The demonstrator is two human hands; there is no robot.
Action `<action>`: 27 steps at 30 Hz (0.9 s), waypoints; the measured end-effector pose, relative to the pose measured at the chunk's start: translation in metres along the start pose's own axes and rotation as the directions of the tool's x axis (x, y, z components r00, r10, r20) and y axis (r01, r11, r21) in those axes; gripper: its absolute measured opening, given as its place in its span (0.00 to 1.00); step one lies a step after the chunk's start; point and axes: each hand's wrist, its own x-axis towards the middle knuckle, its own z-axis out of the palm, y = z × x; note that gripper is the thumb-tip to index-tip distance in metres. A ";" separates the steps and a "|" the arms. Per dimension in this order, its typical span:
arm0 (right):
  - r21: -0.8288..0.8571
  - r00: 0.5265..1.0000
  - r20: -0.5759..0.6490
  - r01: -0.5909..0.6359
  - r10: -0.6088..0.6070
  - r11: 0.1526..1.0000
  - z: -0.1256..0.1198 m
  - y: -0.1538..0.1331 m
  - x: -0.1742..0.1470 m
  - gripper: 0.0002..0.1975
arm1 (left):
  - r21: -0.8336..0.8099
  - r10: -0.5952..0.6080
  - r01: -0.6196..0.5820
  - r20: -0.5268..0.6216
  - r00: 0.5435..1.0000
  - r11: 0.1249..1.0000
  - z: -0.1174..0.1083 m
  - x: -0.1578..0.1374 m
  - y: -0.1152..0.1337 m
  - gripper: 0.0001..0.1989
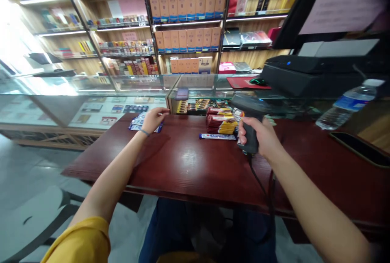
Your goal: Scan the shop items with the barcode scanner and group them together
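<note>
My right hand (pixel 263 135) is wrapped round the grip of a black handheld barcode scanner (pixel 251 139), whose cable hangs down over the table's front edge. Its head is blurred. Left of it lies a stack of red-and-yellow snack packets (pixel 222 122), with one slim blue-and-white packet (pixel 217 136) in front. My left hand (pixel 154 119) hovers over or rests on several blue-and-white packets (pixel 137 123) at the table's left; contact is unclear. Its fingers stretch to the right, and nothing shows in them.
The dark red table (pixel 185 165) meets a glass display counter (pixel 146 82). To the right are a water bottle (pixel 347 106), a phone (pixel 362 147) and a black register-like machine (pixel 301 80). A grey chair (pixel 36 218) stands at lower left; stocked shelves (pixel 185 27) line the back.
</note>
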 end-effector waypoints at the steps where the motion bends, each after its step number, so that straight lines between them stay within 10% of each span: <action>1: -0.001 1.000 0.004 -0.007 0.007 1.000 0.004 0.001 0.002 0.09 | 0.026 -0.031 0.031 -0.007 0.999 0.999 -0.007 -0.004 -0.015 0.13; 11: -0.085 0.994 0.086 -0.056 0.064 0.995 0.037 0.015 0.009 0.11 | 0.286 -0.129 0.119 0.017 0.992 0.951 -0.062 -0.029 -0.104 0.12; 27: -0.236 0.945 0.229 -0.180 0.235 0.955 0.067 0.050 0.000 0.15 | 0.430 -0.107 -0.042 0.315 0.943 0.902 -0.060 -0.042 -0.124 0.20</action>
